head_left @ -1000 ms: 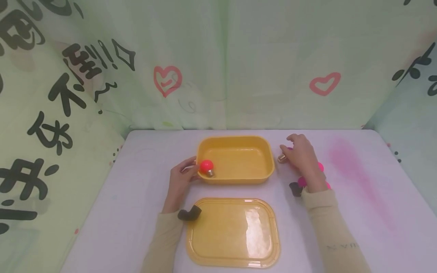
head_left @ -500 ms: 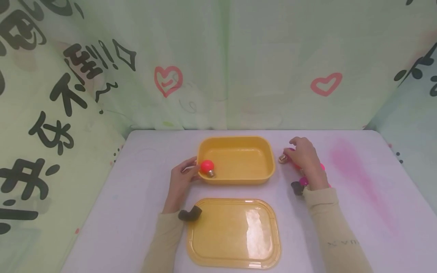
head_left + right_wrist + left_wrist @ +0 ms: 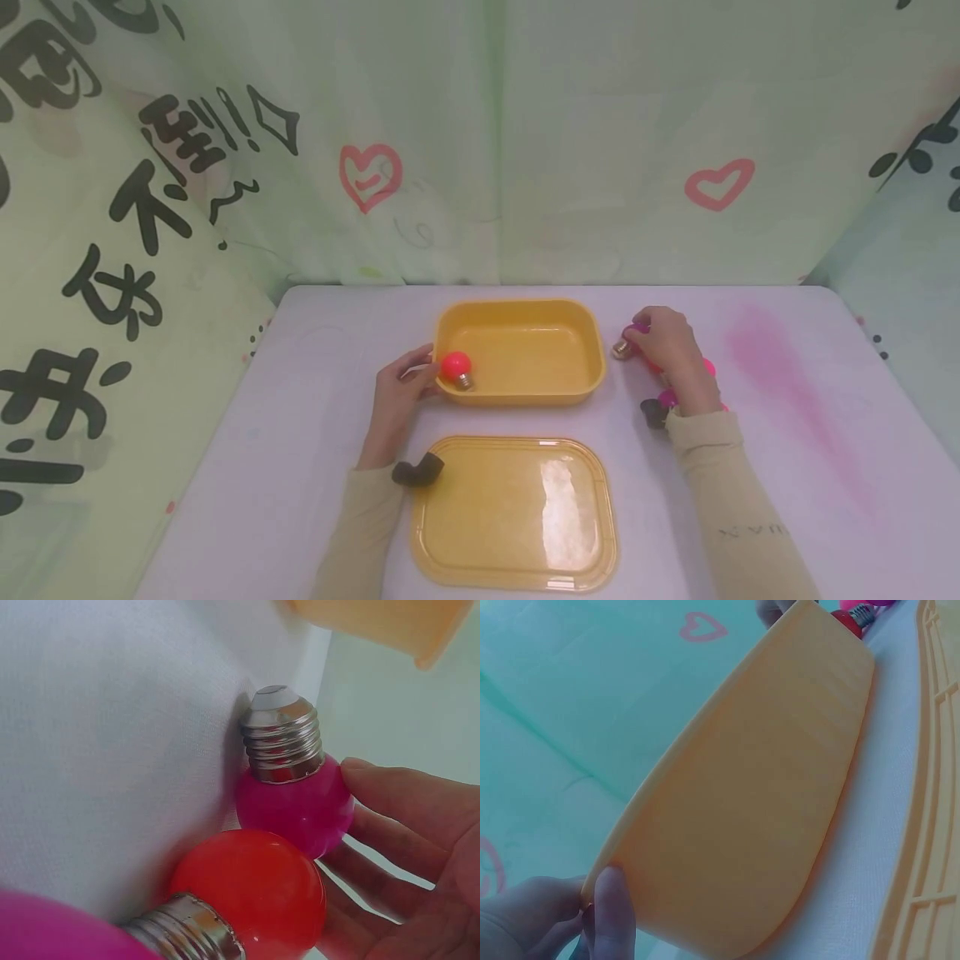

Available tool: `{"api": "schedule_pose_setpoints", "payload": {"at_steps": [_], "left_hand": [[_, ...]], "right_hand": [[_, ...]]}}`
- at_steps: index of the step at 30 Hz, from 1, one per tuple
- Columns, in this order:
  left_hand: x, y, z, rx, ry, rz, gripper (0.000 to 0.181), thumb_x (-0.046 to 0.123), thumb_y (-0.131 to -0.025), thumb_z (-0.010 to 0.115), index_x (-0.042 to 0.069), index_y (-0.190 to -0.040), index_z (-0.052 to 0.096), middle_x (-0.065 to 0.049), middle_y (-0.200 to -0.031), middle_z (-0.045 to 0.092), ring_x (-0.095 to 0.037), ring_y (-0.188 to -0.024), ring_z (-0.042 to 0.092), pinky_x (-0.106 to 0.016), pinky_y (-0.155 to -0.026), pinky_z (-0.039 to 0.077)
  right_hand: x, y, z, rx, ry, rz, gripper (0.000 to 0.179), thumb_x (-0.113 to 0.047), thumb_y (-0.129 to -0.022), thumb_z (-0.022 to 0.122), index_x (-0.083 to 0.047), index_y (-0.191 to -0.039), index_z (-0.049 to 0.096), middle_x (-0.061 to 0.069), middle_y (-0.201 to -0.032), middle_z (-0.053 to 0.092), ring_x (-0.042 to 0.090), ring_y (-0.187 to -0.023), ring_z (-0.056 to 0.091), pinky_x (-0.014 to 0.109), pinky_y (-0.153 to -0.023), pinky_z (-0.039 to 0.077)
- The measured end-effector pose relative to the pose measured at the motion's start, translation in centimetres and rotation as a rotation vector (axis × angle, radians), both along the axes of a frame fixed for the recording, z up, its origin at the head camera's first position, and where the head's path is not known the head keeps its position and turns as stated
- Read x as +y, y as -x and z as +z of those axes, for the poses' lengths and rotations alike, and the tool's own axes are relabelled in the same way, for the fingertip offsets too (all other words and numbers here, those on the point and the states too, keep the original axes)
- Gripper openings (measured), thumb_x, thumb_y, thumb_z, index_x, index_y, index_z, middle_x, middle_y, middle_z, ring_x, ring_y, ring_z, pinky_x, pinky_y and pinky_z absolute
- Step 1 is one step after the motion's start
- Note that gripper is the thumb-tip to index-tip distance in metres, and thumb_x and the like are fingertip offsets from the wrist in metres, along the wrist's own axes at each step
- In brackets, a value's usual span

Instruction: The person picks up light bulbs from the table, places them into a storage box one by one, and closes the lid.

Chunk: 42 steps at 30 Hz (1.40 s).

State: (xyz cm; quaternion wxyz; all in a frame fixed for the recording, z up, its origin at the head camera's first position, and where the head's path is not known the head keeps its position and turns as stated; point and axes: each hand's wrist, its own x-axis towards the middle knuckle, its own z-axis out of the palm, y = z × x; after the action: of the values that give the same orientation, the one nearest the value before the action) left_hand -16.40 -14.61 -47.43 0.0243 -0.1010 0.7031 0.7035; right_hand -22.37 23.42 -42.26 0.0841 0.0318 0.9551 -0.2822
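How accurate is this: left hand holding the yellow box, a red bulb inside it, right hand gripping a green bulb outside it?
The gripped bulb's colour is wrong: the right hand grips a purple bulb, as the right wrist view shows. The left hand does hold the yellow box, with a red bulb inside.

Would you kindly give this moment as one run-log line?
left hand: holds yellow box; right hand: pinches purple bulb; inside box: one red bulb; yellow lid: off box
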Motion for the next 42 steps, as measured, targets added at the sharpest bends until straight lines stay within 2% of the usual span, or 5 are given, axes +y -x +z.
{"api": "schedule_pose_setpoints", "payload": {"at_steps": [11,17,25,33,42], "left_hand": [[0.0,0.0,0.2,-0.035,0.026,-0.005,0.039,0.025,-0.093,0.071,0.018,-0.13,0.065,-0.008,-0.123,0.063,-0.026,-0.1,0.069,-0.028,-0.083,0.059],[0.0,-0.1,0.3,-0.042,0.033,-0.013,0.042,0.028,-0.093,0.07,0.018,-0.134,0.063,-0.008,-0.127,0.061,-0.027,-0.104,0.068,-0.03,-0.088,0.058],[0.0,0.0,0.0,-0.034,0.048,-0.002,0.036,0.028,-0.093,0.071,0.022,-0.128,0.066,-0.006,-0.122,0.064,-0.022,-0.097,0.07,-0.027,-0.083,0.059],[0.1,-0.3,0.2,0.002,0.017,0.006,0.034,0.022,-0.093,0.071,0.019,-0.126,0.067,-0.008,-0.119,0.064,-0.022,-0.094,0.07,-0.026,-0.081,0.06],[0.2,-0.4,0.4,-0.015,0.031,-0.001,0.034,0.024,-0.094,0.07,0.02,-0.127,0.066,-0.007,-0.121,0.063,-0.023,-0.097,0.069,-0.025,-0.081,0.059]], "right_hand": [[0.0,-0.4,0.3,0.103,0.039,0.036,0.037,-0.012,-0.095,0.065,0.01,-0.123,0.059,0.031,-0.12,0.061,0.046,-0.114,0.054,0.06,-0.103,0.043],[-0.6,-0.8,1.4,0.128,0.087,0.04,0.036,-0.011,-0.095,0.065,0.009,-0.125,0.06,0.029,-0.12,0.062,0.044,-0.115,0.054,0.059,-0.103,0.044],[-1.5,-1.7,3.1,0.13,0.109,0.022,0.033,-0.011,-0.096,0.065,0.004,-0.125,0.061,0.024,-0.119,0.061,0.041,-0.111,0.058,0.058,-0.101,0.048],[-2.2,-2.8,4.4,0.239,0.129,0.085,0.031,-0.005,-0.094,0.066,0.007,-0.122,0.062,0.026,-0.121,0.059,0.045,-0.116,0.058,0.059,-0.101,0.047],[-3.5,-3.7,5.5,0.236,0.163,0.124,0.031,-0.006,-0.094,0.066,0.005,-0.123,0.062,0.023,-0.124,0.057,0.044,-0.121,0.053,0.059,-0.102,0.046]]}}
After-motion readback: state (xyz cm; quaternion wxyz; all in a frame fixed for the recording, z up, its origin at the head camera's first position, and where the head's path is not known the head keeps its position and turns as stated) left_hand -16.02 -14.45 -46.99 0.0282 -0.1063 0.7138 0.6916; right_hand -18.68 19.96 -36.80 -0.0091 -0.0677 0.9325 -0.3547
